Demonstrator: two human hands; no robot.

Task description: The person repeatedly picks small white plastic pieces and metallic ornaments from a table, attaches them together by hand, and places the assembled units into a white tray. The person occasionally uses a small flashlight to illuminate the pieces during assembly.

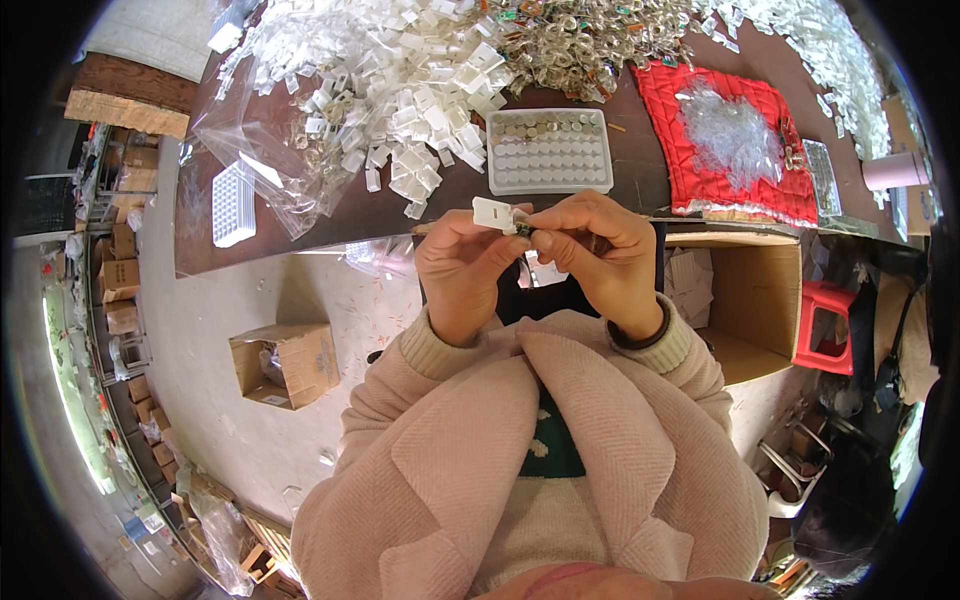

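Close to the table's front edge, my two hands meet. Between the thumb and fingers of my left hand is a small white plastic case with a slot in its face. My right hand pinches at the case's right end, its fingertips almost touching the left thumb. A small dark and greenish part shows between the fingertips, too little of it to name. Just beyond the hands sits a clear plastic tray with rows of round pockets; silver button cells fill the far rows.
A large heap of white plastic cases lies behind, beside a pile of clear, metallic parts. Clear plastic pieces rest on a red quilted cloth. Cardboard boxes and a red stool stand below.
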